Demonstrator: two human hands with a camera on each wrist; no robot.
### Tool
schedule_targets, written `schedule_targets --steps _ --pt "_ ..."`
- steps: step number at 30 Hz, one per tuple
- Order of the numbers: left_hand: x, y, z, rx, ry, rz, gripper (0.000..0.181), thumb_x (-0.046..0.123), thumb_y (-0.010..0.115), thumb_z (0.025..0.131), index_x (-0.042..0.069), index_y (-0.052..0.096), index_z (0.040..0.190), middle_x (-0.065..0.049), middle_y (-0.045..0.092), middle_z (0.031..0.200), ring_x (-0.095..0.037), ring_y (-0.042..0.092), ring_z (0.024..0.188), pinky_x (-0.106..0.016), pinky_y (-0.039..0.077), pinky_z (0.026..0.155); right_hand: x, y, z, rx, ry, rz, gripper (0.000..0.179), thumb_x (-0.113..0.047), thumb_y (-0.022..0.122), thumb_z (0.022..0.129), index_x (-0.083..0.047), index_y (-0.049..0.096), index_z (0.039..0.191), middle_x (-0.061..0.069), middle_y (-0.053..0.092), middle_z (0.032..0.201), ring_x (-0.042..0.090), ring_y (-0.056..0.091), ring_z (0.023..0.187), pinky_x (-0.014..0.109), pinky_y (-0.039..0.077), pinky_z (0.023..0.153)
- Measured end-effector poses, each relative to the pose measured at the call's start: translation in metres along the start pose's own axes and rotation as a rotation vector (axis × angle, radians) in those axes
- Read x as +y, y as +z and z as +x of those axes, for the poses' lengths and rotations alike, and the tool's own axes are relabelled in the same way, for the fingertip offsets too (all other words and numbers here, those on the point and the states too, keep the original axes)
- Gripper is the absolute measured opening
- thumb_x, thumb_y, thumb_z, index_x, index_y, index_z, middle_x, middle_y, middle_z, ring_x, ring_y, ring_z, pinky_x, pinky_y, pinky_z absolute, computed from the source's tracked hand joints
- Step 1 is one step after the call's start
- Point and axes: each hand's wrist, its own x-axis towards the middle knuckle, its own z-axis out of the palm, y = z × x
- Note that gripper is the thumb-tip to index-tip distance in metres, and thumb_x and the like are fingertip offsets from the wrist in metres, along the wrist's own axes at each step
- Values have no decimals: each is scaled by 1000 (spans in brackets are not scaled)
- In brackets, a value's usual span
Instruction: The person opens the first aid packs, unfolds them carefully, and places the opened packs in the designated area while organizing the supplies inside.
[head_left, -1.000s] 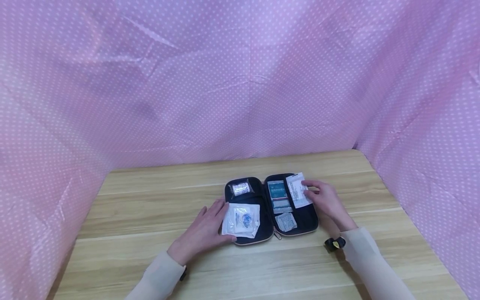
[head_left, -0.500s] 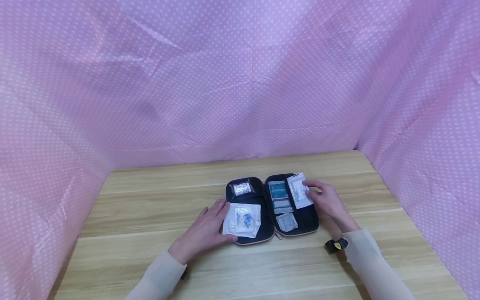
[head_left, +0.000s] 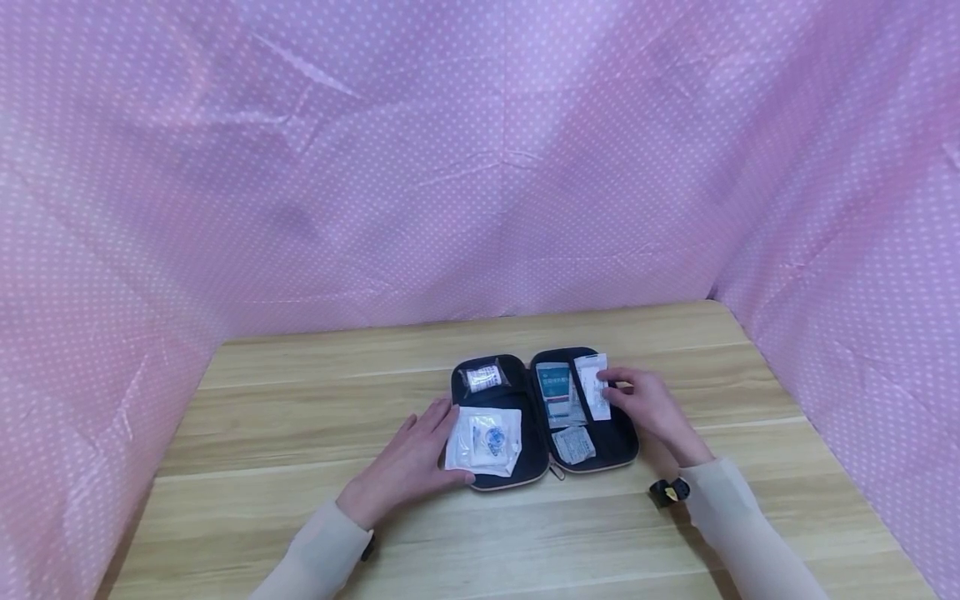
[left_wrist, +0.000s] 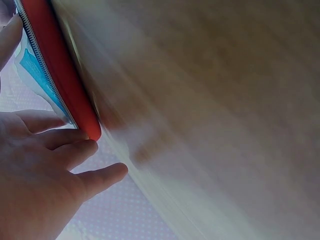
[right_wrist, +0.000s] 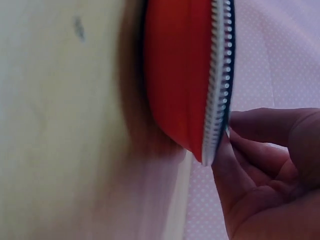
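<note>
A black-lined zip case [head_left: 534, 450] with a red shell [left_wrist: 60, 60] lies unfolded on the wooden table. My left hand [head_left: 408, 458] rests along its left edge, fingers mostly straight and thumb at the near corner, beside a white packet with a blue print [head_left: 491, 440]. In the right half, my right hand [head_left: 648, 404] pinches a narrow white printed sachet [head_left: 592, 386] by its right edge. The sachet stands partly over the dark pocket there. In the right wrist view, thumb and fingertips [right_wrist: 245, 122] meet just behind the zipper edge; the sachet is mostly hidden.
A small clear-wrapped roll [head_left: 482, 377] sits in the left half's upper pocket. Teal packets [head_left: 557, 387] and a grey-white sachet [head_left: 573, 444] lie beside the hinge on the right. Pink dotted cloth [head_left: 480, 167] hangs behind the table [head_left: 300, 417] and along both sides.
The white sachet has shifted slightly left and nearer in my right hand, its top edge now lower and its face narrower. The teal packets moved a little. My left hand stays put.
</note>
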Motion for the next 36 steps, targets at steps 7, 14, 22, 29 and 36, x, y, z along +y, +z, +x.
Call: schedule_targets --steps 7,14,22,29,36 --pt "-1 0 -1 2 2 6 107 60 81 82 -1 36 158 -21 27 167 -36 26 154 -63 26 121 -3 2 -4 -8 9 -40 30 -1 60 101 3 68 130 30 61 136 39 67 111 53 57 94" --pt "-2 -1 -2 4 1 2 107 60 81 82 -1 36 158 -21 27 167 -36 27 154 -63 27 120 -8 3 -4 -22 7 -69 32 -1 58 102 2 67 132 30 59 139 38 65 111 55 56 96" --pt "-2 -1 -1 7 13 6 108 60 80 82 -2 36 158 -22 27 167 -36 27 154 -63 28 119 -11 6 1 -13 -26 -92 33 -1 59 101 0 65 134 28 61 137 39 65 108 53 58 91" --pt "-2 0 0 -5 6 8 106 60 80 83 0 36 159 -19 27 168 -34 26 155 -62 27 120 -12 10 5 -19 -22 -101 34 0 60 101 1 64 135 26 64 132 33 64 99 47 59 85" --pt "-2 0 1 -8 8 7 106 60 80 83 -1 36 159 -19 27 168 -34 26 155 -62 28 120 -14 12 8 -19 -48 -111 38 1 61 99 2 61 137 25 67 123 33 67 99 49 59 86"
